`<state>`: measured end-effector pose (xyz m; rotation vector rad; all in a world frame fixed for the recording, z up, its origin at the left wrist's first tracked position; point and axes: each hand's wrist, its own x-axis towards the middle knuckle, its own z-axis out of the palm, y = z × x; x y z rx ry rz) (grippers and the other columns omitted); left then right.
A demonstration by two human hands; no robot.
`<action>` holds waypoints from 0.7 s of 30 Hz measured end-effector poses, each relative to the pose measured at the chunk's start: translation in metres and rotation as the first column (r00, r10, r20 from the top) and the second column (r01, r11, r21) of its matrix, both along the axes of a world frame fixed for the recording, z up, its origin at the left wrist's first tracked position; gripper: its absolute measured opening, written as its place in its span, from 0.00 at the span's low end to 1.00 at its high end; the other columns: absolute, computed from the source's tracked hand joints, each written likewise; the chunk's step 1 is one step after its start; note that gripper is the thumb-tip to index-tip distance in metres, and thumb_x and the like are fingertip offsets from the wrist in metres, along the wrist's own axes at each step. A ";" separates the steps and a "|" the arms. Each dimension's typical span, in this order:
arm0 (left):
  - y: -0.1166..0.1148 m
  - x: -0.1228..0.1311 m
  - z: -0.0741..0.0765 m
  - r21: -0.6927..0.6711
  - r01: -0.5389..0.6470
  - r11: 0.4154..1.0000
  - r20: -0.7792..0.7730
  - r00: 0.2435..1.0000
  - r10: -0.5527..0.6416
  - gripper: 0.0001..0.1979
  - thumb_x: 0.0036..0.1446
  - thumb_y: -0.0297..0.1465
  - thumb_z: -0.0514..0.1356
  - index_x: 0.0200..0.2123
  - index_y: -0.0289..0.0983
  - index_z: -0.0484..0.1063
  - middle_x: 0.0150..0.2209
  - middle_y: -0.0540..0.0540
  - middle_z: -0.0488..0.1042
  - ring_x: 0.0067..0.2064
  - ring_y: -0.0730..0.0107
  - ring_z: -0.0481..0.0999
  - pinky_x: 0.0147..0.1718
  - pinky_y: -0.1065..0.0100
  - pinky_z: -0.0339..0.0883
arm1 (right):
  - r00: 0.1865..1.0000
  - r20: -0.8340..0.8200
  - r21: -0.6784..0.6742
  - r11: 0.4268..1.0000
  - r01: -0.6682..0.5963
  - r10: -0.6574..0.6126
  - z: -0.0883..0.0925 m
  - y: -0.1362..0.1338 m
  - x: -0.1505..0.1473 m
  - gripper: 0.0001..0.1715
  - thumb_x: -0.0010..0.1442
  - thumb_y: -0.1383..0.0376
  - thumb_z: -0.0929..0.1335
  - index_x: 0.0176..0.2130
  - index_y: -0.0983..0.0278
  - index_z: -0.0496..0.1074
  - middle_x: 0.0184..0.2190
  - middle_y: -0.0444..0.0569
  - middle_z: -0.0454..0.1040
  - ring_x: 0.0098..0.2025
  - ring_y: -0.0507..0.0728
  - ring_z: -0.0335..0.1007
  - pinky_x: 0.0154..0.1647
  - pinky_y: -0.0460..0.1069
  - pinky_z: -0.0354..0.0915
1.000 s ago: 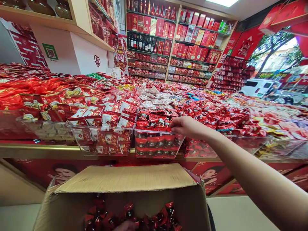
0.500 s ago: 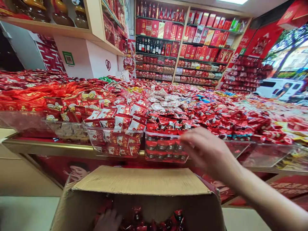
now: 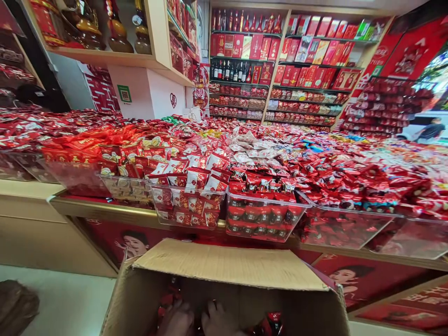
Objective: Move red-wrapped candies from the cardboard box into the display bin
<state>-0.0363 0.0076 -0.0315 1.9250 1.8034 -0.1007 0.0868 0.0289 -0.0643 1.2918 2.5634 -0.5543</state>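
Observation:
Both of my hands are down inside an open cardboard box (image 3: 224,266), in shadow. My left hand (image 3: 177,319) curls over small red wrapped snack packets (image 3: 167,301) at the box's left side; its fingertips are partly hidden. Close beside it, my right hand (image 3: 220,321) reaches in with its fingers apart and bent, touching dark packets that I cannot make out well. More red-and-black packets (image 3: 275,322) lie to the right in the box. Above the box's far flap stands a clear bin (image 3: 266,203) with similar red-and-black packets stacked in rows and heaped on top.
A clear bin of white-and-red packets (image 3: 189,205) adjoins on the left, another of red packets (image 3: 345,228) on the right. A gold-edged counter (image 3: 140,214) carries the bins. Behind are heaps of sweets and shelves (image 3: 245,58) with bottles and boxes. A brown bundle (image 3: 17,305) lies at lower left.
My right hand has come down from the front of the red-and-black packet bin into the box beside my left hand. The view has turned slightly left.

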 end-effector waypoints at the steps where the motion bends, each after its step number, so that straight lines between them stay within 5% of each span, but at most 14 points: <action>1: -0.001 -0.002 0.000 0.013 -0.021 1.000 0.030 0.999 0.020 0.12 0.43 0.24 0.51 0.27 0.33 0.75 0.38 0.36 0.76 0.43 0.52 0.69 0.41 0.58 0.58 | 0.999 -0.032 0.011 1.000 0.017 -0.017 -0.004 0.001 0.000 0.19 0.52 0.75 0.59 0.43 0.69 0.70 0.47 0.66 0.67 0.48 0.68 0.64 0.36 0.62 0.67; 6: -0.002 -0.010 -0.002 0.055 -0.143 0.988 0.237 0.963 0.127 0.04 0.44 0.27 0.54 0.24 0.35 0.69 0.33 0.43 0.73 0.38 0.63 0.70 0.36 0.66 0.59 | 0.979 -0.119 0.010 0.985 0.170 -0.168 -0.011 0.001 0.010 0.18 0.52 0.75 0.58 0.38 0.66 0.71 0.38 0.63 0.72 0.38 0.64 0.71 0.30 0.56 0.68; 13: 0.007 -0.013 -0.005 -0.018 -0.344 0.939 0.567 0.770 0.293 0.09 0.44 0.37 0.57 0.19 0.37 0.64 0.20 0.52 0.66 0.27 0.67 0.64 0.27 0.68 0.53 | 0.977 -0.086 -0.188 0.966 0.175 -0.193 0.025 0.017 0.013 0.21 0.44 0.79 0.63 0.39 0.69 0.73 0.38 0.61 0.75 0.41 0.64 0.72 0.38 0.51 0.67; 17: 0.010 -0.012 -0.005 -0.169 -0.469 0.867 0.786 0.466 0.406 0.18 0.40 0.44 0.59 0.17 0.39 0.55 0.16 0.58 0.57 0.22 0.75 0.57 0.23 0.71 0.51 | 0.963 -0.104 -0.191 0.955 0.227 -0.249 0.046 0.019 0.009 0.25 0.44 0.81 0.60 0.41 0.68 0.72 0.38 0.60 0.75 0.40 0.63 0.72 0.36 0.51 0.68; 21: 0.006 -0.010 0.004 -0.469 -0.518 0.715 0.818 0.051 0.573 0.13 0.45 0.40 0.57 0.26 0.40 0.57 0.23 0.55 0.67 0.26 0.73 0.68 0.28 0.67 0.63 | 0.952 -0.136 -0.152 0.955 0.254 -0.274 0.078 0.017 0.013 0.24 0.42 0.80 0.61 0.39 0.68 0.72 0.37 0.60 0.75 0.40 0.65 0.72 0.38 0.54 0.67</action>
